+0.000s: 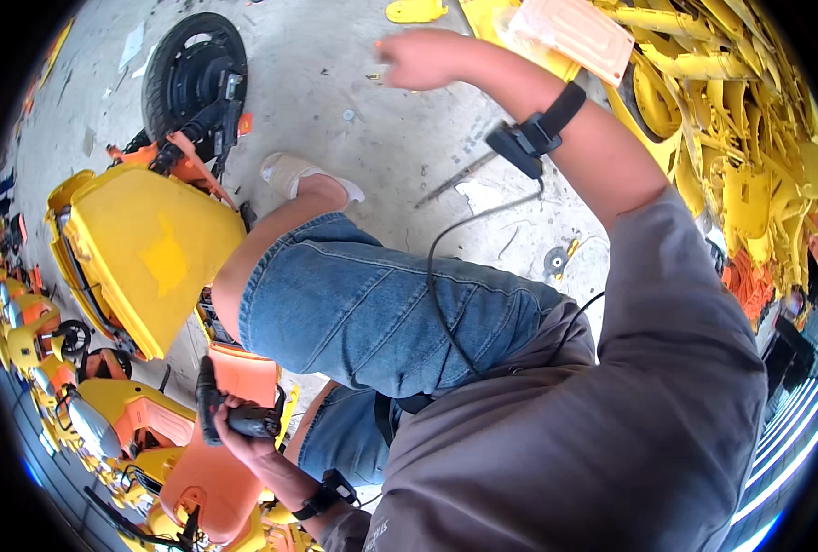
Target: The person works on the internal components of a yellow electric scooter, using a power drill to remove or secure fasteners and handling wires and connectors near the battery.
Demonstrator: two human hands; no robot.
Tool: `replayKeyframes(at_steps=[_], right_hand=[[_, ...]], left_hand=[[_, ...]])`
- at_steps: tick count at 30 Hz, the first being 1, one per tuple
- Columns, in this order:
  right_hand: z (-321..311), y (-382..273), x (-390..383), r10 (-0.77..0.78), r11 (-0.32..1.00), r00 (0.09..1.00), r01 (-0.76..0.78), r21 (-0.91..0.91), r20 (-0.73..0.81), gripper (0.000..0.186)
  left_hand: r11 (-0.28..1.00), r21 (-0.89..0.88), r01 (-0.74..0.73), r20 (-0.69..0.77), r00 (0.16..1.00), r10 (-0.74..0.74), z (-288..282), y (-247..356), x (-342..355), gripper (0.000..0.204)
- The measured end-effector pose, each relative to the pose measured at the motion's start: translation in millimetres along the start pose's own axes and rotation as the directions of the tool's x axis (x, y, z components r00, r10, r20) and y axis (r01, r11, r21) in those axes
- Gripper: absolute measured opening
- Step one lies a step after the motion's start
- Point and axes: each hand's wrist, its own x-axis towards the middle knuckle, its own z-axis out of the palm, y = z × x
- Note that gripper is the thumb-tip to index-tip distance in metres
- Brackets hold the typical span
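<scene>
My left hand (245,434) is wrapped round the grip of a black cordless drill (210,401), above an orange body part (243,375) of a scooter. My right hand (418,59) is stretched out over the concrete floor at the top, slightly blurred. Its fingers look curled, and whatever they may hold is hidden. Beside my knee a large yellow scooter panel (142,253) stands in front of me. Beyond it, a black wheel (197,78) with a tyre is joined to the scooter's front end.
A heap of yellow plastic panels (749,138) fills the right side, with a pale orange panel (575,35) at its near edge. More yellow and orange scooters (124,414) stand at the left. A thin rod (455,181) and scraps lie on the floor. A cable hangs from my right wrist strap (542,132).
</scene>
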Motion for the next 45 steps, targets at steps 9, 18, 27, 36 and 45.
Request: replayKeyframes(at_steps=[9,18,27,36,45], right_hand=[[344,175,-153,0.450,0.868,0.770,-0.496,-0.020,0.452,0.032],[401,119,-202,0.336,0.838,0.825,-0.482,0.255,0.454,0.036],[342,87,-183,0.443,0.740,0.837,-0.544,0.396,0.323,0.035],[348,130,-219,0.558,0.715,0.789,-0.614,0.335,0.257,0.036],[357,138,-227,0.513,0.772,0.835,-0.550,0.319,0.199,0.036]], left_hand=[[0.930,0.120,0.346,-0.191,0.928,-0.321,17,-63,6,0.020],[0.857,0.329,0.397,-0.345,0.895,-0.282,30,-87,18,0.018],[0.878,0.368,0.306,-0.200,0.948,-0.247,52,-86,12,0.026],[0.917,0.337,0.211,-0.050,0.977,-0.206,48,-80,1,0.038],[0.949,0.101,-0.300,0.343,0.905,0.250,53,-54,-41,0.043]])
